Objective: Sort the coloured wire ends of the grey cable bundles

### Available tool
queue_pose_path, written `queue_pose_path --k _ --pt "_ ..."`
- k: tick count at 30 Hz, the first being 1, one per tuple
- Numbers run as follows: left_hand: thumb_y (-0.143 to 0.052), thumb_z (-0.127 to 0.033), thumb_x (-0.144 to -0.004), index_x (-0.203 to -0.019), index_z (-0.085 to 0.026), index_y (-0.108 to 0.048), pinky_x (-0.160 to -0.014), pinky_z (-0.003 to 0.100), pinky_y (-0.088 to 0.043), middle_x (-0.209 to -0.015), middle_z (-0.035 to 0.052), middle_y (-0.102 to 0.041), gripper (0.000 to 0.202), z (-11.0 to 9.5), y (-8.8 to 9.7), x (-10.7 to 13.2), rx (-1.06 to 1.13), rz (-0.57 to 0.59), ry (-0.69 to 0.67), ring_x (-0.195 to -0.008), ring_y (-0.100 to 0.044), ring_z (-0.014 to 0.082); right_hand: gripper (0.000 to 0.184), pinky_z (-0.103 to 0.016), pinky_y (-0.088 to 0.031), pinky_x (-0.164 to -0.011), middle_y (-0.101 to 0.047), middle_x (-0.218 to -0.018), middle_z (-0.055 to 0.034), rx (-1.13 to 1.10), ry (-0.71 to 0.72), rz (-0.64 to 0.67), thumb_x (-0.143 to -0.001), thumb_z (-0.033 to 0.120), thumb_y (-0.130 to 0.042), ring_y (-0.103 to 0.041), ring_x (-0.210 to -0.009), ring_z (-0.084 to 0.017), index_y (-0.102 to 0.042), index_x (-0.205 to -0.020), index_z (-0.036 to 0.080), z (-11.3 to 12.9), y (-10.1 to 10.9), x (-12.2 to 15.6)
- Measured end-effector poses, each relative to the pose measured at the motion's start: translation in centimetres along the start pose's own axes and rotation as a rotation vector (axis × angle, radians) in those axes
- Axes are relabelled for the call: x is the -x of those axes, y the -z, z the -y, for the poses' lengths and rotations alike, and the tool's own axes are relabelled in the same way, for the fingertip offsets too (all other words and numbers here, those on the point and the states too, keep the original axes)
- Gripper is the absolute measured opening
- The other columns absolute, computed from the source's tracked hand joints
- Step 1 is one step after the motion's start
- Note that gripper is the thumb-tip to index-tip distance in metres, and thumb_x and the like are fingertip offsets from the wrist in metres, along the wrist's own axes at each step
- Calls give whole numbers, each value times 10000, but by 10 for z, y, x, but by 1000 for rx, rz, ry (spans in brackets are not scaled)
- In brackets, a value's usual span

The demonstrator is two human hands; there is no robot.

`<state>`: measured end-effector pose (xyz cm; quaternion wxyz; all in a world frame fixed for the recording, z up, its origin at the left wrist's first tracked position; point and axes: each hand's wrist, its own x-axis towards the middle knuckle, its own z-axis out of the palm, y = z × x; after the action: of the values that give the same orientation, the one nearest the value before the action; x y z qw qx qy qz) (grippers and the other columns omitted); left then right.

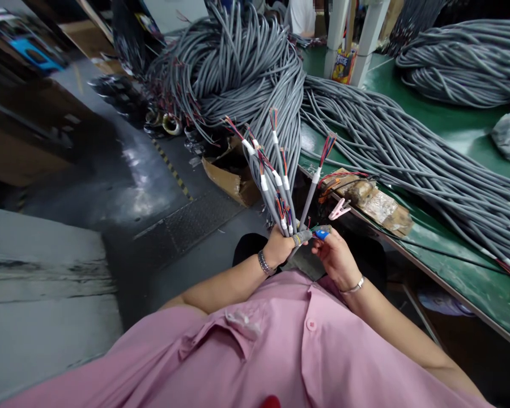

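Note:
My left hand (pixel 279 246) is closed around a bunch of several grey cables (pixel 276 187) that fan upward, each with a white sleeve and stripped coloured wires at its tip. My right hand (pixel 335 258) is beside it with fingers curled, pinching the base of one grey cable (pixel 310 198) that leans to the right. A blue-covered fingertip (pixel 322 233) shows on that hand. Both wrists wear bracelets. The cables run from a large grey cable heap (pixel 238 68) hanging over the table's end.
A green worktable (pixel 450 266) runs along the right, covered by long grey cable bundles (pixel 408 153). A taped brown block (pixel 374 201) and a pink clip (pixel 339 209) sit at its edge. An open cardboard box (pixel 233 175) lies on the grey floor. Another person's white shirt (pixel 301 16) shows at the back.

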<state>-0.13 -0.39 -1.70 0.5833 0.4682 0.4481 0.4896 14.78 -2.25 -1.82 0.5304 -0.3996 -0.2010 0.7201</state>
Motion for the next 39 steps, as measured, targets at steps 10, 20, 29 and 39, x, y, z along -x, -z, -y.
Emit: queue_pose_path --k 10,20,29,39 --pt "-816 -311 -638 -689 -135 -621 -538 234 -459 -589 -8 -617 268 -7 2 -1 18 23 70 -533 -590 114 237 -246 -515 -645 -696 -926 -10 14 10 94 -757 338 -718 -597 -728 -118 -710 -971 237 13 19 2" --pt "-788 -330 -666 -633 -130 -623 -531 234 -439 -567 15 -622 261 -10 7 -3 -268 192 42 -526 -555 113 276 -245 -517 -611 -709 -777 -22 278 -50 184 -689 400 -797 -632 -633 -120 -703 -815 172 32 12 -15" --pt "-774 -311 -670 -598 -140 -626 -521 224 -432 -550 4 -615 238 -9 6 -2 -321 229 24 -508 -532 105 219 -285 -527 -595 -695 -660 -5 337 -12 266 -657 353 -802 -625 -562 -143 -709 -749 177 30 3 -20" --pt "-811 -289 -622 -601 -127 -631 -505 217 -431 -543 4 -608 244 -11 6 -1 -229 214 74 -493 -519 92 274 -238 -470 -560 -667 -691 -1 315 51 125 -728 446 -748 -552 -564 -103 -686 -765 182 19 9 -18"
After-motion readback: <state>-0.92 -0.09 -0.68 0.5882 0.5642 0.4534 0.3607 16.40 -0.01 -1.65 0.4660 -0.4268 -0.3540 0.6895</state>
